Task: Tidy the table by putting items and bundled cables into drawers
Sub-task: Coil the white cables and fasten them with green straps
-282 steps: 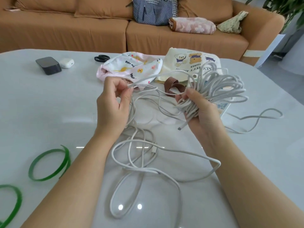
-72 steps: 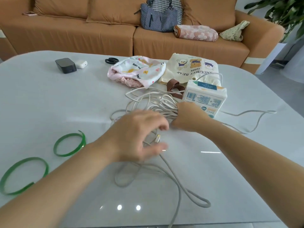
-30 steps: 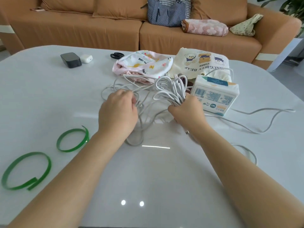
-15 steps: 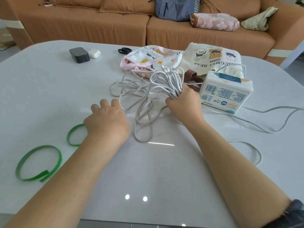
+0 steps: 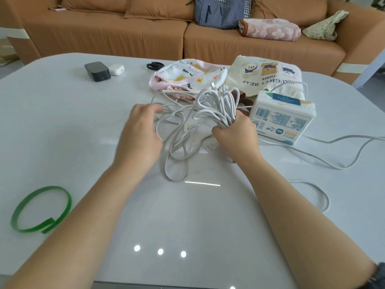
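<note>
Strap: green strap [image 5: 48, 226] lies flat at the far left of the table [image 5: 62, 126], curled into a ring and well apart from both hands.
Left hand: left hand [image 5: 140, 136] is palm down, with its fingers reaching right into the loose loops [image 5: 183, 130]. It is blurred, so I cannot tell if it grips a strand.
Cable: white cable [image 5: 216, 105] is at table centre, between the hands and just beyond them. The gathered part stands up from the right fist and fans away from the person. The slack sprawls flat towards the left hand and the near edge.
Right hand: right hand [image 5: 236, 135] is curled tight round the base of the gathered cable and rests on the table.
Key relation: the slack lies nearer the left hand, and the strap is to that hand's left. By my reading, the left hand feeds and later ties.
Tail: one long end [image 5: 337, 168] trails off right, past the tissue pack [image 5: 281, 119], ungathered.
Containers: pouch [image 5: 187, 77] and bear bag [image 5: 268, 73] lie behind the cable; contents not visible.
Drawers: none in view.
Progress: bundling is partly done and nothing is stowed yet.
</note>
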{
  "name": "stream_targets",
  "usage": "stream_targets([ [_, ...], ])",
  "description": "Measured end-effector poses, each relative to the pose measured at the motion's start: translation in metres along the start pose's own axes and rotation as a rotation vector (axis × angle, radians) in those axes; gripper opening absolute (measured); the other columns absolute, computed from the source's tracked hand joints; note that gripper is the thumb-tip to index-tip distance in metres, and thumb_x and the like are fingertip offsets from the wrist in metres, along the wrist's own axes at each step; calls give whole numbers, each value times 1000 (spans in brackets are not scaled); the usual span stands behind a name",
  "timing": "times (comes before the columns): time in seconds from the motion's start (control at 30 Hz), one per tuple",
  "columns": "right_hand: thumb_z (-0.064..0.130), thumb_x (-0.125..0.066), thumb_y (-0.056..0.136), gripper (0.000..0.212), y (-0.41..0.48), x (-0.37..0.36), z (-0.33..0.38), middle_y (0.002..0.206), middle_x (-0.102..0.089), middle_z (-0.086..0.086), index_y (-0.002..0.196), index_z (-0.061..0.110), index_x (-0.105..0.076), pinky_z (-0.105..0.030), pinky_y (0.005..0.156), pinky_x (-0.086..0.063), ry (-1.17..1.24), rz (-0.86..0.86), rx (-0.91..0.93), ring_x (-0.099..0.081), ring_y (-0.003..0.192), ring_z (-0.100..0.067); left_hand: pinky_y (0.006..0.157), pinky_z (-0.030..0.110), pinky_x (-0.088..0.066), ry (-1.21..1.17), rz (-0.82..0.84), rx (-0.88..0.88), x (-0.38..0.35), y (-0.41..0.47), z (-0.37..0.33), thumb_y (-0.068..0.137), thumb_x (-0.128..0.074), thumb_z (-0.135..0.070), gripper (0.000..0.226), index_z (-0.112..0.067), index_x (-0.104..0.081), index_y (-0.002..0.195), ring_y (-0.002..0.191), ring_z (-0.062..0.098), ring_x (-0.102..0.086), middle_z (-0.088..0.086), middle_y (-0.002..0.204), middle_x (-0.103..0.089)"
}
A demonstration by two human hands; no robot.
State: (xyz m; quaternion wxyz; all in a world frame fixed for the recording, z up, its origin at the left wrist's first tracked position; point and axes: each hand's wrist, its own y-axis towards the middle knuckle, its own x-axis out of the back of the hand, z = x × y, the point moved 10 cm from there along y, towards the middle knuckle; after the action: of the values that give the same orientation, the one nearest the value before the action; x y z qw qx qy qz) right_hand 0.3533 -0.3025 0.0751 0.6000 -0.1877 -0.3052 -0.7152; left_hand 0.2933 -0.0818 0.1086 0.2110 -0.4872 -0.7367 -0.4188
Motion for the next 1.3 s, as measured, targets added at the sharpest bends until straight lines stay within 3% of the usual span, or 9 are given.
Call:
stream_targets([
  [0.1,20,-59,72,14,0,0,3,70,-58,-1,83,16,-51,-32,61,-45,-43,-9,30,-57,75,-30,84,43,-47,217,46,107,6,4,30,79,-50,6,35,-15,-62,105,102,31,-54,10,109,-56],
  [0.27,23,-59,72,17,-1,-2,3,72,-59,-2,84,16,-50,-31,59,-39,-97,-25,59,-56,73,-31,74,38,-42,434,173,254,-9,1,52,87,-57,-12,22,-11,-60,109,101,36,-53,15,109,-55],
  [0.4,25,-58,72,20,0,-4,4,73,-61,-3,86,14,-51,-31,58,-38,-136,-40,85,-55,72,-31,72,42,-43,483,67,200,6,10,41,91,-51,-10,17,-5,-64,100,94,41,-56,20,102,-57],
  [0.57,19,-59,70,18,0,3,-1,69,-59,2,87,15,-56,-34,63,-48,52,-110,57,-57,72,-28,71,41,-48,80,-298,-37,62,25,-16,91,-51,-13,7,-8,-56,93,79,34,-58,8,81,-62],
  [0.77,7,-63,75,14,-3,5,3,56,-55,0,66,13,-54,-37,53,-48,565,-71,118,-54,58,-16,63,20,-41,-440,-220,-123,-11,28,-36,84,-64,-14,3,-14,-64,80,63,4,-53,-15,68,-58],
  [0.87,11,-65,72,4,-2,-5,10,59,-59,-1,71,10,-62,-35,59,-47,734,50,150,-54,62,-16,63,18,-42,-519,-202,-55,-35,28,-24,82,-67,-16,7,-21,-65,79,64,3,-55,-18,70,-61],
  [1.03,2,-62,75,10,0,-10,11,88,-57,-36,83,-3,-61,-22,58,-48,824,142,105,-54,66,-20,63,26,-45,-376,-311,-141,-23,25,-20,82,-67,-12,1,-11,-66,82,67,13,-54,-3,77,-64],
  [1.17,4,-68,75,22,-3,-21,33,79,-67,9,97,4,-66,-16,70,-49,578,289,354,-63,75,1,64,23,-44,-440,-329,-120,-17,22,-17,81,-67,-8,6,-13,-68,84,71,11,-57,-7,79,-65],
  [1.3,19,-70,74,16,-7,-26,37,81,-62,19,88,20,-63,-17,74,-46,335,279,449,-58,80,5,68,29,-49,-612,-313,-20,-22,26,3,84,-67,-14,6,-16,-72,88,77,12,-62,-8,83,-69],
])
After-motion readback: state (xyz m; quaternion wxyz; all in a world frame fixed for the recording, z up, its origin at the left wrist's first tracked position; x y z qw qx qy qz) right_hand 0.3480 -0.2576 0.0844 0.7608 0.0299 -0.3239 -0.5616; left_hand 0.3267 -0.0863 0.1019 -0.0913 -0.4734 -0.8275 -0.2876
